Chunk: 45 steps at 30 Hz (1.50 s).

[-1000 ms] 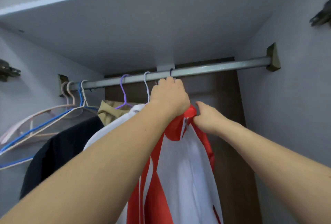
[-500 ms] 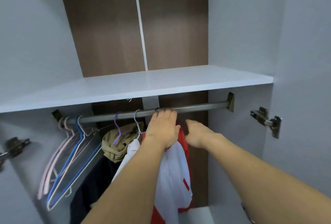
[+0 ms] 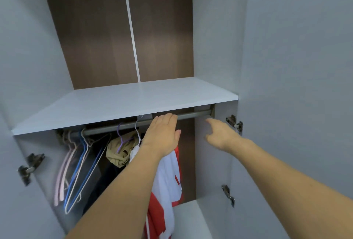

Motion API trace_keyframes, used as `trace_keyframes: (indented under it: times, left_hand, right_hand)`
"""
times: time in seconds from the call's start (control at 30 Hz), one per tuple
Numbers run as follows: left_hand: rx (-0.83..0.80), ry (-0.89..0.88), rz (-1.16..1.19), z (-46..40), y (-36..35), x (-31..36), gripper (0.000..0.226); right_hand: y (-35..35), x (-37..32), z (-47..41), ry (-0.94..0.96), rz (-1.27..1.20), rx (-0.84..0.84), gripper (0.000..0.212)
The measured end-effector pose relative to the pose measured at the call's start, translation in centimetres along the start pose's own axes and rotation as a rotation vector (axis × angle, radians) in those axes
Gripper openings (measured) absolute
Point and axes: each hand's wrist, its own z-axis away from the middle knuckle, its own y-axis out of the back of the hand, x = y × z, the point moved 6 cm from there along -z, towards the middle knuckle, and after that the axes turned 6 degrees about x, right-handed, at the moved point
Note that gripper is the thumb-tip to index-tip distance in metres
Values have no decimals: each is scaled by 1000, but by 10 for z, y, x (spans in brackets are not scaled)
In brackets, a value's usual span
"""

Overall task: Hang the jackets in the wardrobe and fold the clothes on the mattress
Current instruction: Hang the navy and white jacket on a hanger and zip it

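Your left hand [image 3: 162, 135] is flat and spread right at the rail [image 3: 193, 114], gripping nothing; your right hand [image 3: 221, 135] floats loose and empty to the right of it. The red-and-white jacket [image 3: 168, 177] hangs under your left wrist, beside the khaki garment [image 3: 120, 150] and spare hangers [image 3: 80, 166] on the left. That fabric looks light, soft and slippery, so if you adjust it, take the shoulders or collar, not the sleeves.
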Motion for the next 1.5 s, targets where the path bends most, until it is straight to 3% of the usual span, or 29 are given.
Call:
trace_keyframes:
  times: [0.3, 0.6, 1.07, 1.5]
  left_hand:
    - [415, -217, 175, 31, 109, 90, 50]
    - [671, -454, 435, 106, 168, 275, 58]
    - [473, -813, 751, 155, 161, 658, 60]
    - [117, -1101, 989, 183, 95, 976, 58]
  right_hand:
    - [95, -10, 126, 79, 77, 264, 61]
    - [198, 53, 317, 192, 182, 644, 56]
    - [309, 314, 595, -482, 256, 772, 57]
    - [370, 525, 777, -1011, 312, 932, 55]
